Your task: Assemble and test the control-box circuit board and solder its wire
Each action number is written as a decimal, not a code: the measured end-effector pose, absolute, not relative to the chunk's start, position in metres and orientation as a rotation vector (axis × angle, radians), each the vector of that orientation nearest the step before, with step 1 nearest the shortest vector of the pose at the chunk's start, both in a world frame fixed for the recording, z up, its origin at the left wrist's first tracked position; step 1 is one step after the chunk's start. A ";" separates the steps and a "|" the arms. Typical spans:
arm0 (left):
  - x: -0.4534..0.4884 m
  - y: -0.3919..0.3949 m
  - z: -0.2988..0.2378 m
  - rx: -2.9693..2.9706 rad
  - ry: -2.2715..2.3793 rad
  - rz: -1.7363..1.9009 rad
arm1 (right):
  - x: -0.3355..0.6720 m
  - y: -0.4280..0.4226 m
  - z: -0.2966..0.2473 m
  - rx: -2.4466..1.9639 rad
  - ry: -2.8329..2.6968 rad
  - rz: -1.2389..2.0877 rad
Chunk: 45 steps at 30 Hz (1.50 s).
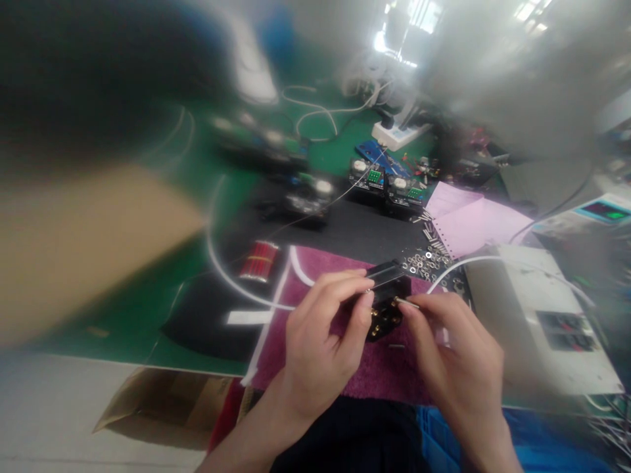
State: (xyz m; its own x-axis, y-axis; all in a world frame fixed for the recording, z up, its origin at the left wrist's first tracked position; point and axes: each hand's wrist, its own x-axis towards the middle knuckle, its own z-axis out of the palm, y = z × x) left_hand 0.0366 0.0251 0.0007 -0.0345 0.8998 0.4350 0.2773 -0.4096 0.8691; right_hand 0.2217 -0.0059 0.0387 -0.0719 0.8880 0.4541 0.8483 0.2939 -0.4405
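Note:
My left hand [325, 335] grips a black block-shaped part [389, 289] with brass-coloured terminals on its near face. Thumb and fingers close on the block's left side. At its right side, my right hand [453, 348] pinches a small thin metal pin [408, 303] between thumb and forefinger. One end of the pin meets a terminal; whether it sits inside cannot be made out. Beneath both hands lies a purple cloth [276, 358] with a white edge. A short metal piece [397, 345] rests on the cloth below the block.
Loose nuts and washers [419, 263] and metal pins lie beyond the hands, beside pink paper [458, 223]. Circuit modules [367, 174] stand farther back. Bundled red wires [259, 260] lie at left. A pale equipment box [522, 315] stands at right, a white power strip [399, 135] behind.

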 end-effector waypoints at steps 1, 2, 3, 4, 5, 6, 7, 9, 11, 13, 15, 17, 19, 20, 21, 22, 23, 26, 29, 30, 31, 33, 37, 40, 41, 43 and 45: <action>0.037 0.025 0.001 1.699 1.244 1.472 | 0.222 -0.008 0.039 -1.543 -1.903 0.087; 0.037 0.025 0.001 1.699 1.247 1.471 | 0.223 -0.009 0.039 -1.540 -1.899 0.089; 0.037 0.025 0.001 1.699 1.249 1.470 | 0.224 -0.011 0.038 -1.535 -1.898 0.085; 0.037 0.025 0.001 1.698 1.249 1.469 | 0.225 -0.013 0.038 -1.532 -1.899 0.085; 0.037 0.025 0.001 1.697 1.249 1.472 | 0.226 -0.015 0.037 -1.528 -1.903 0.086; 0.037 0.025 0.001 1.696 1.247 1.475 | 0.227 -0.017 0.036 -1.523 -1.911 0.089; 0.037 0.025 0.001 1.696 1.244 1.477 | 0.227 -0.019 0.036 -1.515 -1.923 0.095; 0.038 0.025 0.002 1.697 1.243 1.480 | 0.229 -0.021 0.034 -1.498 -1.942 0.104; 0.038 0.025 0.002 1.693 1.239 1.482 | 0.229 -0.022 0.033 -1.486 -1.957 0.103; 0.038 0.025 0.002 1.692 1.234 1.487 | 0.229 -0.022 0.032 -1.482 -1.970 0.108; 0.038 0.026 0.001 1.697 1.228 1.492 | 0.229 -0.023 0.031 -1.478 -1.985 0.110; 0.038 0.026 0.001 1.703 1.231 1.491 | 0.228 -0.023 0.031 -1.471 -1.994 0.113; 0.038 0.026 0.001 1.707 1.237 1.490 | 0.227 -0.024 0.031 -1.462 -1.989 0.121; 0.038 0.026 0.001 1.708 1.243 1.490 | 0.227 -0.025 0.031 -1.460 -1.981 0.131; 0.038 0.026 0.001 1.709 1.246 1.494 | 0.227 -0.025 0.031 -1.458 -1.969 0.137; 0.038 0.025 0.001 1.710 1.249 1.497 | 0.227 -0.025 0.031 -1.456 -1.959 0.138; 0.038 0.025 0.001 1.712 1.251 1.499 | 0.226 -0.026 0.032 -1.452 -1.947 0.136; 0.038 0.025 0.001 1.716 1.258 1.496 | 0.226 -0.026 0.033 -1.448 -1.928 0.135; 0.038 0.025 0.001 1.713 1.264 1.496 | 0.227 -0.025 0.034 -1.454 -1.914 0.142; 0.038 0.025 0.001 1.711 1.264 1.496 | 0.227 -0.025 0.034 -1.454 -1.909 0.146; 0.038 0.025 0.001 1.711 1.265 1.496 | 0.227 -0.025 0.034 -1.453 -1.904 0.151; 0.038 0.025 0.002 1.714 1.268 1.495 | 0.227 -0.024 0.034 -1.445 -1.898 0.153; 0.038 0.025 0.002 1.717 1.267 1.495 | 0.227 -0.024 0.034 -1.448 -1.901 0.152; 0.038 0.025 0.002 1.712 1.251 1.493 | 0.227 -0.024 0.033 -1.458 -1.907 0.154; 0.038 0.025 0.002 1.711 1.250 1.490 | 0.227 -0.025 0.033 -1.462 -1.907 0.152; 0.038 0.025 0.002 1.707 1.254 1.484 | 0.227 -0.025 0.032 -1.464 -1.901 0.152; 0.038 0.025 0.003 1.708 1.254 1.480 | 0.227 -0.025 0.031 -1.457 -1.900 0.163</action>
